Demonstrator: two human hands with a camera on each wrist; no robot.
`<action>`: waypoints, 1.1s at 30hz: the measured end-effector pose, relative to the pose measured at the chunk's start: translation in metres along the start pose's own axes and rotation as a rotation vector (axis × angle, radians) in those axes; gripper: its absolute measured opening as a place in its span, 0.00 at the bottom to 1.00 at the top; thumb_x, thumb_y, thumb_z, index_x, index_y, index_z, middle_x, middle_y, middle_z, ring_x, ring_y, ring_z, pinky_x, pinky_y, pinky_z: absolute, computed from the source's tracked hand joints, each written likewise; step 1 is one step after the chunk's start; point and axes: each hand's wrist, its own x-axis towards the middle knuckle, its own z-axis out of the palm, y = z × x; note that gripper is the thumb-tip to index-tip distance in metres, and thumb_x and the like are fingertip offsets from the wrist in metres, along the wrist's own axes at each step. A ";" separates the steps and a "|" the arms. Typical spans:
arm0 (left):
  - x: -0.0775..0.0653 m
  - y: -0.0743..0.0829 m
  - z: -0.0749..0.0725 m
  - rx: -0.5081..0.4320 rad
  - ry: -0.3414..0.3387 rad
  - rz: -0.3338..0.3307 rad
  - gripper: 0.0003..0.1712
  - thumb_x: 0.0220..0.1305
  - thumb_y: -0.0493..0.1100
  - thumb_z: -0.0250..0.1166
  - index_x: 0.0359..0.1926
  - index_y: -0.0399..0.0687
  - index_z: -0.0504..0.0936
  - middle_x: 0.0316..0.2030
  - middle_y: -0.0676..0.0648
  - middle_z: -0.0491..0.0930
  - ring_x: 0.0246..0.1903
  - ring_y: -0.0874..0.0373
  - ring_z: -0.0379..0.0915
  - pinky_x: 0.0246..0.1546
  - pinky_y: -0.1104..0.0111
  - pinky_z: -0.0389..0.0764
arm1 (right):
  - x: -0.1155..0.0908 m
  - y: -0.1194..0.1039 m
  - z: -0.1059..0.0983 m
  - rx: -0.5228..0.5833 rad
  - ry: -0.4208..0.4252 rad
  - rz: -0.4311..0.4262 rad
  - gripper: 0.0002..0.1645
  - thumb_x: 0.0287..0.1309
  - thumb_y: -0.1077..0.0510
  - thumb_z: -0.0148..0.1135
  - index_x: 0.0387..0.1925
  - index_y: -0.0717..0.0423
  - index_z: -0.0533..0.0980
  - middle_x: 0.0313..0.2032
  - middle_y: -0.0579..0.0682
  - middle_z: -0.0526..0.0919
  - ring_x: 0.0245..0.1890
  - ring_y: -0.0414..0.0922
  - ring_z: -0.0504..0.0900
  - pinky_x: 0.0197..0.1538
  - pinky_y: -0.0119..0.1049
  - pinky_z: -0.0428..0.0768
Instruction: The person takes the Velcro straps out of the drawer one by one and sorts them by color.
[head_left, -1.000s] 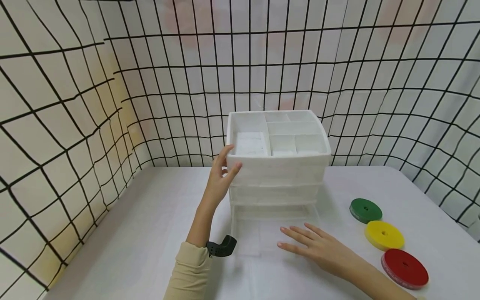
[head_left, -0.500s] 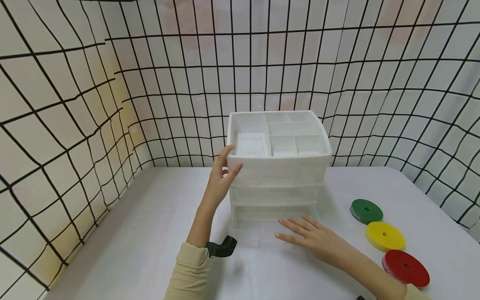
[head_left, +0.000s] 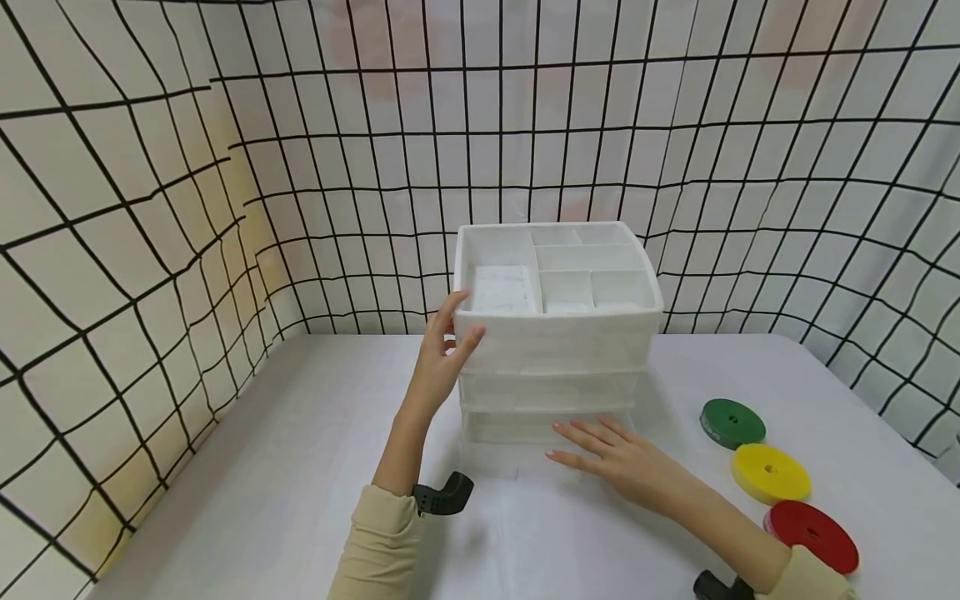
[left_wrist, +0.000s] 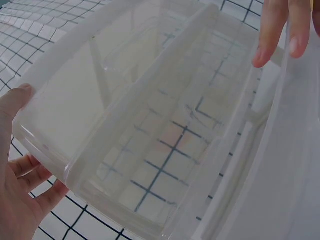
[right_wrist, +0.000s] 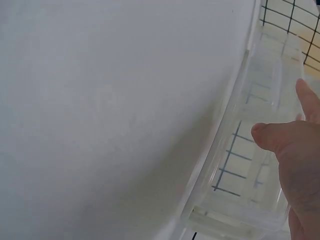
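A white drawer organizer (head_left: 555,342) with a divided top tray stands mid-table in the head view. My left hand (head_left: 437,358) holds its upper left corner, thumb on the front and fingers along the side. The left wrist view shows that left hand (left_wrist: 22,200) around the corner of the translucent body. The bottom drawer (head_left: 498,461) sticks out a little at the front. Against its front lies my right hand (head_left: 626,465), fingers straight and spread. In the right wrist view the right hand (right_wrist: 300,160) is at the clear drawer front (right_wrist: 260,115).
To the right on the white table (head_left: 300,467) lie a green roll (head_left: 733,422), a yellow roll (head_left: 771,472) and a red roll (head_left: 812,533), all flat like ribbon rolls. A white wall with a black grid (head_left: 570,125) encloses the back and sides.
The bottom drawer has slid back into the organizer, from well out to slightly out. My right hand has moved forward with it. My left hand has stayed at the corner.
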 end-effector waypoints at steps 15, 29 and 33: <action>0.002 -0.004 0.002 0.013 0.019 0.052 0.30 0.63 0.50 0.57 0.65 0.63 0.59 0.48 0.45 0.63 0.42 0.57 0.63 0.44 0.63 0.70 | 0.011 0.016 0.010 -0.074 -0.026 -0.012 0.38 0.49 0.64 0.50 0.63 0.38 0.62 0.66 0.45 0.61 0.64 0.46 0.63 0.66 0.45 0.56; 0.001 -0.005 0.002 0.006 0.019 0.053 0.30 0.63 0.50 0.57 0.64 0.62 0.59 0.49 0.46 0.63 0.42 0.57 0.63 0.43 0.62 0.70 | 0.016 0.024 0.022 -0.180 -0.001 -0.017 0.39 0.64 0.71 0.15 0.65 0.35 0.56 0.66 0.41 0.59 0.62 0.40 0.66 0.65 0.45 0.58; 0.001 -0.005 0.002 0.007 0.019 0.048 0.30 0.63 0.50 0.57 0.64 0.62 0.59 0.50 0.46 0.63 0.43 0.57 0.63 0.43 0.64 0.71 | 0.016 0.025 0.025 -0.203 0.026 -0.029 0.42 0.64 0.69 0.04 0.65 0.35 0.55 0.66 0.40 0.59 0.61 0.40 0.67 0.63 0.44 0.60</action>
